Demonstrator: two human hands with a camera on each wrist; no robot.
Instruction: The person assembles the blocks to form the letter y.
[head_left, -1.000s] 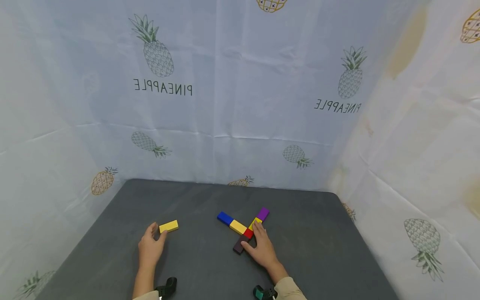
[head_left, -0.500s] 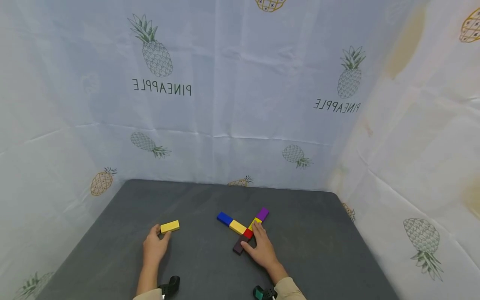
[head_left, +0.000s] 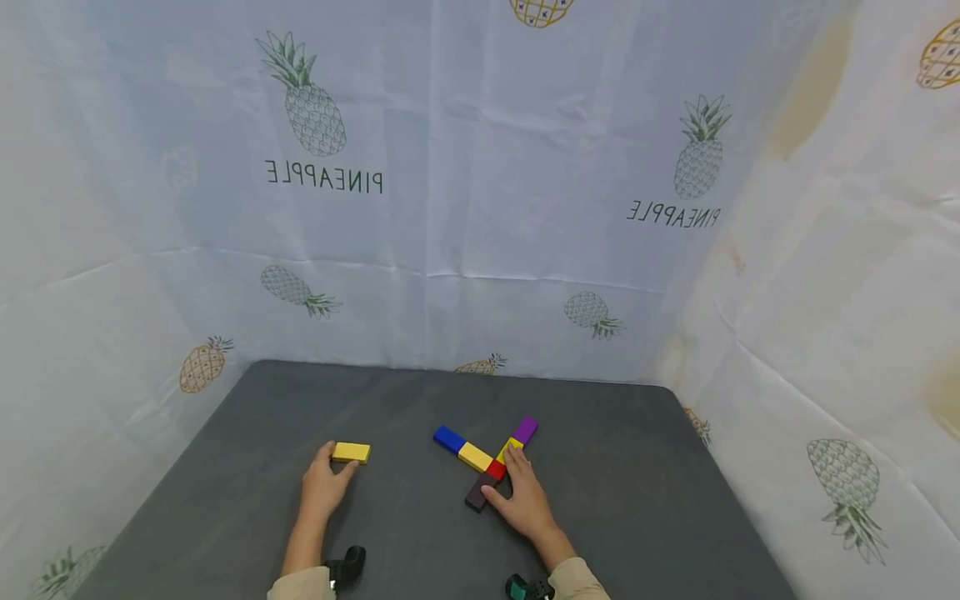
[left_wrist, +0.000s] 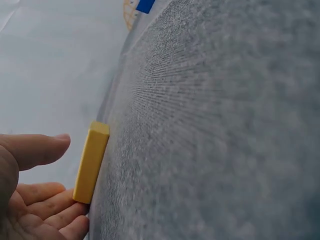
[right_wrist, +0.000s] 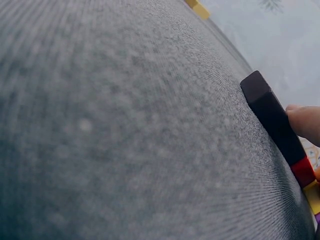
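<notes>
Palm turned inward, my left hand touches the left end of a yellow block lying on the dark table. The left wrist view shows its extended fingers at the block's end, with the thumb held apart from it. My right hand rests on a joined figure of blocks, its thumb against a dark brown block and its fingertips on a second yellow block. A red block sits between these, partly covered. A purple block continues the line; a pale yellow block and a blue block branch off leftward.
The dark grey table has rounded far corners. A white curtain printed with pineapples encloses it at the back and both sides. Black bands with small devices are strapped on both wrists.
The left hand has slid rightward along with the single yellow block, which has turned slightly clockwise. The right hand and the joined blocks have stayed in place.
</notes>
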